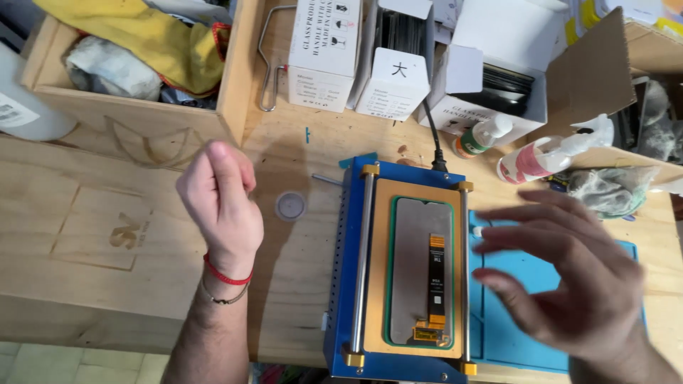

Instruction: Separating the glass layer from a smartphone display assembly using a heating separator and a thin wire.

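Observation:
My left hand (219, 199) hovers above the wooden bench (142, 235) with its fingers curled in and nothing held. It wears a red cord and a thin bracelet at the wrist. My right hand (569, 274) is blurred, fingers spread, holding nothing, over a blue mat (498, 320). Between the hands sits a blue machine (341, 284) with a tan plate and two metal rails. On that plate lies a phone screen panel (413, 263), back side up, showing an orange flex cable (435, 277).
A small clear round disc (290, 206) lies on the bench beside my left hand. White cardboard boxes (324, 50) stand at the back, two spray bottles (548, 153) lie near them, and a wooden crate (135, 107) with yellow cloth sits at the back left.

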